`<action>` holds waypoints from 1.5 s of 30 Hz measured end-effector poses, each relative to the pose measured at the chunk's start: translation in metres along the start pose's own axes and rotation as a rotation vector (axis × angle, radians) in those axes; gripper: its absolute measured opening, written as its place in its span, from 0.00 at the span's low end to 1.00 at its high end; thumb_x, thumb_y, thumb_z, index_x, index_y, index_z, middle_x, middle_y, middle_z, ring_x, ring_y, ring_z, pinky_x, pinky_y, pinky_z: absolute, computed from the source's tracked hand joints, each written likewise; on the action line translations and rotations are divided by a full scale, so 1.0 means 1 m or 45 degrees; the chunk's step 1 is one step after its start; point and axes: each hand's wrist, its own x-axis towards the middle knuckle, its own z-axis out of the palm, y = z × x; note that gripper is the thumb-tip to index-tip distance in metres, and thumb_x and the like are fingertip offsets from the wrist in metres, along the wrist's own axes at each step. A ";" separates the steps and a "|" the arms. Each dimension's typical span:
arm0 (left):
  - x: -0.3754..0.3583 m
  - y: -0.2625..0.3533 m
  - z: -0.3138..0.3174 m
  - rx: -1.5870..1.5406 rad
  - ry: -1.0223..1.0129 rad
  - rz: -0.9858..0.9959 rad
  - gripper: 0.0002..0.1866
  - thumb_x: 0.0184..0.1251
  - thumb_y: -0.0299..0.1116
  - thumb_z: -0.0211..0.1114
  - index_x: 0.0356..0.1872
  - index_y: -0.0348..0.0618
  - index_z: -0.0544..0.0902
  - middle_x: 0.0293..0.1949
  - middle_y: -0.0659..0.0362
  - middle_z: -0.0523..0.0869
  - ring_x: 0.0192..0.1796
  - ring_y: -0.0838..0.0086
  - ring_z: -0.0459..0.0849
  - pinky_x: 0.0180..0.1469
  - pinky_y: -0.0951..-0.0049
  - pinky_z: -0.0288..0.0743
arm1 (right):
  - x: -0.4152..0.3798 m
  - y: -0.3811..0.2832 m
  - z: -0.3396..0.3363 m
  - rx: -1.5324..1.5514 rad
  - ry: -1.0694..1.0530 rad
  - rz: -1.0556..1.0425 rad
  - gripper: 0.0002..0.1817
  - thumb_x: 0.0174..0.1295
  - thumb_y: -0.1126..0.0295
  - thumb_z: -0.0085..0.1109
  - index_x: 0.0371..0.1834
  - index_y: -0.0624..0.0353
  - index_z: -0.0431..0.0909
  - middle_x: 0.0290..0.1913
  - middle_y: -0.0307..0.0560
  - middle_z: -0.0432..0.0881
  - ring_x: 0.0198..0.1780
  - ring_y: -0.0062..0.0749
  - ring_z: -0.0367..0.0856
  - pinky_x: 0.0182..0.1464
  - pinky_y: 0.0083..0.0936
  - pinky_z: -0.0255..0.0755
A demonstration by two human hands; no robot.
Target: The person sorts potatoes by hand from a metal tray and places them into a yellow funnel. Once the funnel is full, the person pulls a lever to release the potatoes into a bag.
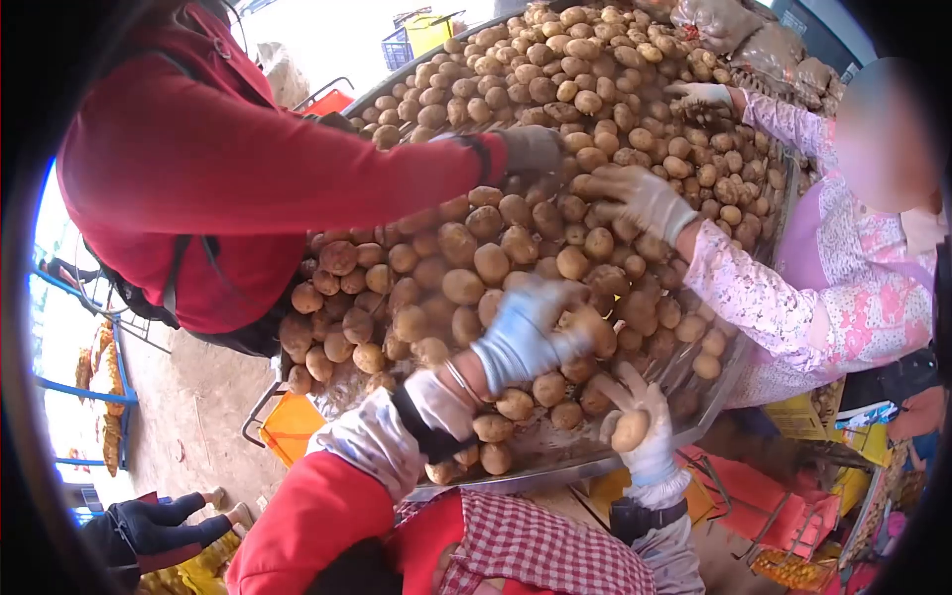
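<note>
A small round brown potato (629,430) sits in the palm of the right hand (643,428), which wears a white glove and curls its fingers around it at the near rim of the wide, shallow metal sorting tray (555,466). The left hand (526,332), in a pale blue glove, lies spread on the heap of brown potatoes (516,228) further in, its fingers bent over a few of them; whether it has actually gripped one cannot be told. The tray is piled with potatoes from the near rim to the far end, thinner near the person, where bare metal shows. Across it, a co-worker in a red sleeve (327,178) reaches a grey-gloved hand (531,149) onto the pile. To the right, a person in a pink floral sleeve (764,297) rests two white-gloved hands on the potatoes. Orange and yellow plastic crates (773,496) stand below the tray.
</note>
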 end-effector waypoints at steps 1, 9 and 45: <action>-0.006 0.001 0.017 0.162 0.108 0.176 0.26 0.63 0.49 0.64 0.55 0.41 0.79 0.50 0.48 0.83 0.59 0.51 0.77 0.62 0.49 0.67 | 0.005 0.002 0.007 0.186 -0.058 0.110 0.29 0.70 0.49 0.52 0.65 0.58 0.71 0.55 0.62 0.82 0.25 0.36 0.81 0.26 0.29 0.77; -0.010 -0.052 0.030 1.101 -0.283 0.296 0.19 0.58 0.39 0.63 0.53 0.50 0.80 0.42 0.59 0.83 0.56 0.63 0.78 0.69 0.55 0.62 | 0.003 0.013 -0.003 0.527 0.027 0.244 0.32 0.69 0.39 0.49 0.60 0.55 0.75 0.47 0.51 0.86 0.33 0.33 0.83 0.26 0.28 0.75; 0.045 -0.074 0.020 0.914 0.144 0.164 0.33 0.59 0.46 0.64 0.66 0.44 0.72 0.68 0.47 0.69 0.70 0.48 0.65 0.70 0.45 0.58 | 0.005 0.001 -0.050 -0.054 0.303 -0.130 0.40 0.67 0.30 0.42 0.59 0.58 0.74 0.58 0.46 0.79 0.50 0.33 0.81 0.35 0.30 0.79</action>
